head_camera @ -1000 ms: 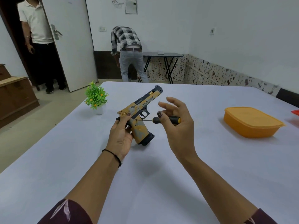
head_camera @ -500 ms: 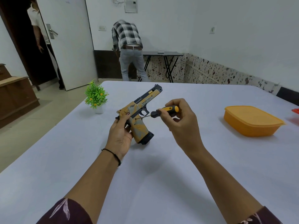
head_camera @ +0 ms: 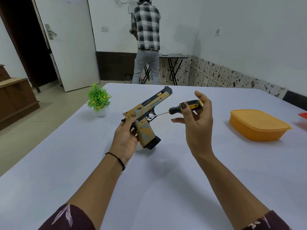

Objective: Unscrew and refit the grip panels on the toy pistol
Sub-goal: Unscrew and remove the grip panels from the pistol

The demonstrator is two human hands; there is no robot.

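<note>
A tan and black toy pistol (head_camera: 147, 117) stands with its magazine base on the white table (head_camera: 149, 180), muzzle pointing up and away. My left hand (head_camera: 126, 138) grips the back of its grip and slide, thumb on the rear of the slide. A screwdriver (head_camera: 181, 107) with a black and yellow handle is pinched between thumb and fingers of my right hand (head_camera: 197, 120); the other fingers are spread. Its thin shaft points left, and its tip reaches the frame near the trigger guard, above the tan grip panel (head_camera: 145, 131).
A small green plant in a white pot (head_camera: 98, 101) stands left of the pistol. An orange lidded box (head_camera: 258, 124) sits at the right, a red thing (head_camera: 303, 116) beyond it. A person in a checked shirt (head_camera: 147, 30) stands at the back wall by a folding table.
My right hand has loosened from a closed grip round the handle to a fingertip pinch with fingers spread. The person at the back has straightened up. The pistol has hardly moved.
</note>
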